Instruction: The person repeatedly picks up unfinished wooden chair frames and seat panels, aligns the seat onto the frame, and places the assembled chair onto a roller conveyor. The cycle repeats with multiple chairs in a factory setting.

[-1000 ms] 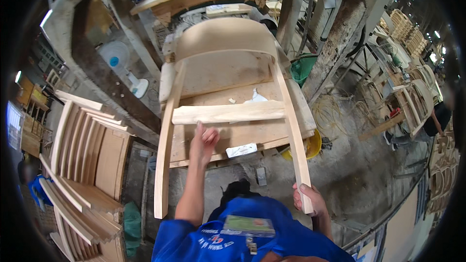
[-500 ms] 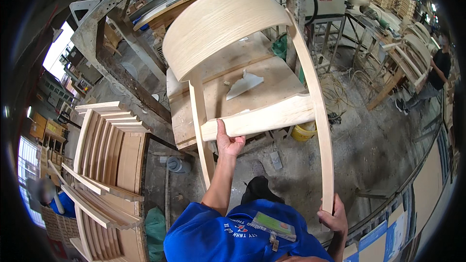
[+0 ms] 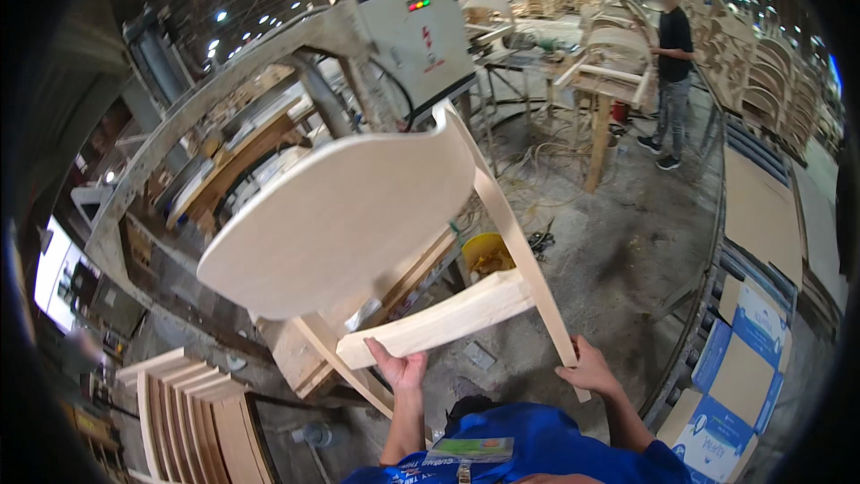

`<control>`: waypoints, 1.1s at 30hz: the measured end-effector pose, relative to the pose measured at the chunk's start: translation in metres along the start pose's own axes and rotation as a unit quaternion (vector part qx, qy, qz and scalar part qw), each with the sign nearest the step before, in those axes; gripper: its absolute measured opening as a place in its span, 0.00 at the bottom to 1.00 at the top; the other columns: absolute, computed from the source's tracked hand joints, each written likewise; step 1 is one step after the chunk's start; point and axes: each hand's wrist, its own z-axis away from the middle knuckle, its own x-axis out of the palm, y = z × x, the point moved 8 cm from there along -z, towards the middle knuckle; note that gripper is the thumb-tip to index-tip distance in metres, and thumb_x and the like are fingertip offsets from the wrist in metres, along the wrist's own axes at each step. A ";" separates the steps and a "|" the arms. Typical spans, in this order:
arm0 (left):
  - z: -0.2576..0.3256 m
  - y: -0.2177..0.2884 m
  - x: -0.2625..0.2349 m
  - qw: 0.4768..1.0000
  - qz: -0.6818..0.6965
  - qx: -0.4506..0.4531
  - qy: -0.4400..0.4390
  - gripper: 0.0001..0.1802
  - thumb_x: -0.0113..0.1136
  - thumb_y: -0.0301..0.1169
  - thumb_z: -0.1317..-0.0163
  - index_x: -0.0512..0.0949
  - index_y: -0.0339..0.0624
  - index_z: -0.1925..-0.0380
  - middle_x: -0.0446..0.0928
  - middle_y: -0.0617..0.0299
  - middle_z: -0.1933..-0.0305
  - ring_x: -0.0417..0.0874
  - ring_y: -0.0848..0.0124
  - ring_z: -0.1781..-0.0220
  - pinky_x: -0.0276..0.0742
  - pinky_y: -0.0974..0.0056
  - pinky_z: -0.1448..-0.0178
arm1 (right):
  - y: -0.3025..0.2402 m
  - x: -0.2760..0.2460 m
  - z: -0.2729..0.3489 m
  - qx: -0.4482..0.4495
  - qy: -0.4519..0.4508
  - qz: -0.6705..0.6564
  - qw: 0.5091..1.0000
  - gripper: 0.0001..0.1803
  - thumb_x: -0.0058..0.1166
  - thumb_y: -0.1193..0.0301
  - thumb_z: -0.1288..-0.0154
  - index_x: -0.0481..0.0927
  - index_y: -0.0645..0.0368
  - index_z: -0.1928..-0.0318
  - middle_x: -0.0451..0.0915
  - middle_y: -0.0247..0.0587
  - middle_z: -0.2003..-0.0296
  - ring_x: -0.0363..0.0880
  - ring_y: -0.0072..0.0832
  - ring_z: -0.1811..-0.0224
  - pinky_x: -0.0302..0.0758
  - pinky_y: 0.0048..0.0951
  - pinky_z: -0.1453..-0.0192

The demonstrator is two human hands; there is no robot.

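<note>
Chair frame (image 3: 434, 170), one, pale bare-looking wood: a second ago lying level over the workbench (image 3: 294, 351), now swung and tilted up before it, its weight apparently on my hands. My left hand (image 3: 402, 371): grasping the crossrail (image 3: 439, 319) near its left end. My right hand (image 3: 591, 369): clasped round the right leg's (image 3: 512, 240) lower end. Backrest (image 3: 322, 229) broad, curved, smooth-looking.

The frame (image 3: 349, 215) is pale cream, its bar (image 3: 439, 321) slightly yellower. The person's shirt (image 3: 560, 435) is bright blue, the bucket (image 3: 486, 254) yellow. The cabinet (image 3: 403, 45) is light grey, with a red bolt (image 3: 427, 38) and red, yellow and green lights (image 3: 418, 4). The floor (image 3: 596, 251) is blotchy grey, the cartons (image 3: 740, 378) tan, blue and white.
</note>
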 end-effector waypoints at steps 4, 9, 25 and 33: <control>0.017 -0.028 0.006 0.998 -0.011 -0.043 -0.050 0.36 0.80 0.45 0.43 0.78 0.47 0.36 0.81 0.59 0.35 0.78 0.58 0.31 0.67 0.41 0.21 | -0.018 0.009 -0.035 0.003 0.040 0.026 0.999 0.36 0.68 0.64 0.45 0.73 0.58 0.35 0.84 0.57 0.47 0.84 0.51 0.41 0.79 0.44 0.39; 0.023 -0.069 0.000 0.992 -0.031 -0.110 -0.054 0.26 0.79 0.35 0.45 0.83 0.39 0.47 0.85 0.55 0.43 0.80 0.56 0.33 0.65 0.42 0.20 | 0.030 0.004 -0.031 0.018 0.115 -0.092 0.989 0.37 0.69 0.67 0.45 0.73 0.54 0.33 0.84 0.53 0.45 0.83 0.50 0.39 0.78 0.43 0.36; 0.021 -0.154 -0.018 0.943 -0.272 -0.170 -0.089 0.41 0.60 0.63 0.32 0.74 0.36 0.37 0.75 0.43 0.32 0.73 0.48 0.29 0.61 0.40 0.20 | 0.131 -0.009 0.019 0.112 0.167 -0.434 0.878 0.28 0.68 0.73 0.38 0.79 0.62 0.37 0.83 0.45 0.41 0.80 0.35 0.38 0.75 0.37 0.32; 0.025 -0.190 -0.006 0.936 -0.247 -0.232 -0.099 0.43 0.64 0.58 0.33 0.69 0.32 0.35 0.72 0.39 0.30 0.70 0.47 0.26 0.57 0.43 0.17 | 0.129 -0.037 0.037 0.120 0.179 -0.444 0.870 0.28 0.69 0.71 0.37 0.78 0.65 0.37 0.82 0.45 0.42 0.81 0.35 0.43 0.78 0.39 0.37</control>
